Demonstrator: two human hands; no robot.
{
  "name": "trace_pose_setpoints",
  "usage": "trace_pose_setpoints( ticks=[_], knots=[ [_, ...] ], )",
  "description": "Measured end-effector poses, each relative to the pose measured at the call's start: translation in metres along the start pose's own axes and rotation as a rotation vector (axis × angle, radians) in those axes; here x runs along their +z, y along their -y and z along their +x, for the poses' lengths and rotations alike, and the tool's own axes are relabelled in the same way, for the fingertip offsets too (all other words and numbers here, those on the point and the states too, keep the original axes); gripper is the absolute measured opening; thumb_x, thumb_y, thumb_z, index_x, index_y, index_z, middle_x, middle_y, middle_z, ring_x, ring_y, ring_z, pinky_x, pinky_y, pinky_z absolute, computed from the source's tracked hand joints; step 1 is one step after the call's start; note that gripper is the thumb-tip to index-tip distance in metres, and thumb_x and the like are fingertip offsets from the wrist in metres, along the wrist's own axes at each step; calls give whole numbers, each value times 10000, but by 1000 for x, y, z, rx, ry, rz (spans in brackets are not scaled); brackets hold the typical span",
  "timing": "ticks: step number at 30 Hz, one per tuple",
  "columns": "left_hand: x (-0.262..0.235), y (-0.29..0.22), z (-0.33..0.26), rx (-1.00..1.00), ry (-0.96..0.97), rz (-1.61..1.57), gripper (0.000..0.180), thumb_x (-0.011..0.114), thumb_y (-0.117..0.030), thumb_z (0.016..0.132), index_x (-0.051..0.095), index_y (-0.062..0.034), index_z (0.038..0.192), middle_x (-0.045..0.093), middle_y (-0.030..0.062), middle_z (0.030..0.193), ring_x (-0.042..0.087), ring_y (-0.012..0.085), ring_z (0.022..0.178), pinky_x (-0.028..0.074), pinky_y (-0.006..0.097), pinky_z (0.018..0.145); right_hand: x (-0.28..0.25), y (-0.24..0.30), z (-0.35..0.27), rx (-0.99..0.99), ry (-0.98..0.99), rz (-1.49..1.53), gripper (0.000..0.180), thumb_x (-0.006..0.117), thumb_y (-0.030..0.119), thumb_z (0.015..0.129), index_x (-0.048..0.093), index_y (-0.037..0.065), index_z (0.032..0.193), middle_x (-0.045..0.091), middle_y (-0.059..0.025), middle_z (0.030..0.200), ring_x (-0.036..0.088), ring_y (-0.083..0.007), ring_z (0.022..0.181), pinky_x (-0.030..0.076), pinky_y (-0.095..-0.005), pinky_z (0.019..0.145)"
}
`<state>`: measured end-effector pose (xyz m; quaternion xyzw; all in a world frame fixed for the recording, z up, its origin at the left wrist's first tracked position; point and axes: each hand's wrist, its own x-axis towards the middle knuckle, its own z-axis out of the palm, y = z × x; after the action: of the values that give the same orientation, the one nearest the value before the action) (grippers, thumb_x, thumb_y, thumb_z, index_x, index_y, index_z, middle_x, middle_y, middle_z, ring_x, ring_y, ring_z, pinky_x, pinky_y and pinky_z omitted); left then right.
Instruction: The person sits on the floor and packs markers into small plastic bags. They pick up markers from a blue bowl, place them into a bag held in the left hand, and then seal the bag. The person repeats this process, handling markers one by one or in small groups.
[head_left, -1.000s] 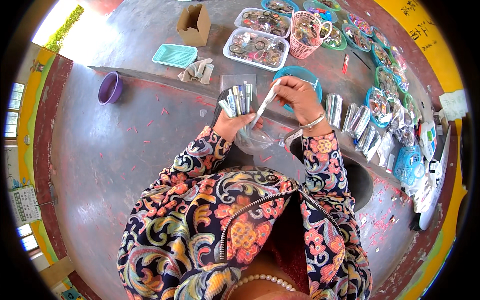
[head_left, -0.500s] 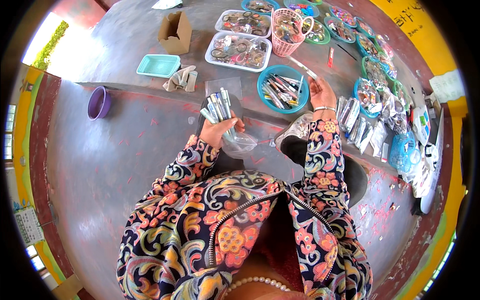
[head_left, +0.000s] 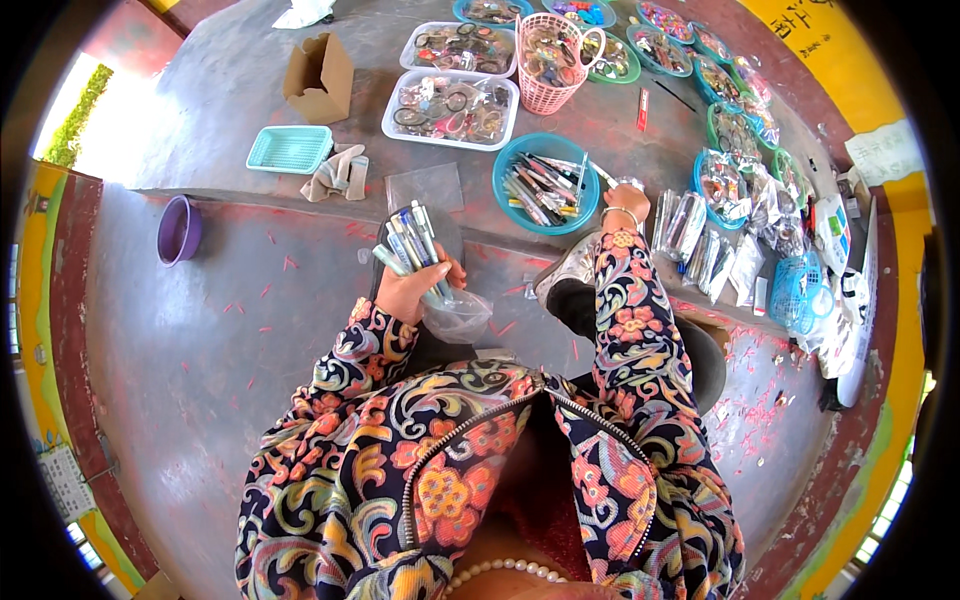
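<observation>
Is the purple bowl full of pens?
No, the purple bowl looks empty; the pens lie in the round blue bowl.

We see the right hand (head_left: 628,203) has left the bundle and now stretches out to the rim of the round blue plastic bowl of pens (head_left: 546,182), no pen in it any more. The left hand (head_left: 412,288) has swung its fistful of pens (head_left: 412,240) slightly further left.
</observation>
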<state>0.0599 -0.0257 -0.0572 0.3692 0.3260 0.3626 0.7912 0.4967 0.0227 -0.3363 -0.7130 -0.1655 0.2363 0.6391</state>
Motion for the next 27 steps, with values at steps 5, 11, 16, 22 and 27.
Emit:
trace_pose_setpoints(
  ticks=[5,11,16,22,27],
  knots=[
    [5,1,6,-15,41,6,137,563,-35,778,528,-8,908,603,128,793,593,214,729,488,344,677,9,68,-29,100,-79,-75,124,585,35,676,666,-9,759,615,-86,577,615,-175,498,472,-248,456],
    [9,0,8,-6,69,-30,103,554,-4,780,533,-8,881,608,136,786,595,228,730,483,349,681,13,121,-65,229,54,60,111,579,27,697,641,-46,752,624,-115,630,625,-188,538,492,-251,479],
    [7,3,10,14,78,-28,107,557,0,774,535,-6,878,609,138,785,596,227,728,480,350,679,15,123,-66,292,139,2,109,556,6,729,617,-65,786,633,-137,698,622,-189,552,503,-258,479],
    [5,2,9,23,89,-7,119,566,-3,773,535,-10,888,608,138,790,596,230,740,478,348,686,28,133,-75,278,117,19,113,533,1,760,601,-72,812,626,-136,734,628,-196,581,513,-257,498],
    [8,1,7,-26,89,0,150,562,-25,769,524,-10,914,599,144,810,593,227,745,484,356,700,29,122,-58,343,14,214,83,544,-2,763,568,-64,812,613,-143,758,629,-205,612,504,-252,498]
  ],
)
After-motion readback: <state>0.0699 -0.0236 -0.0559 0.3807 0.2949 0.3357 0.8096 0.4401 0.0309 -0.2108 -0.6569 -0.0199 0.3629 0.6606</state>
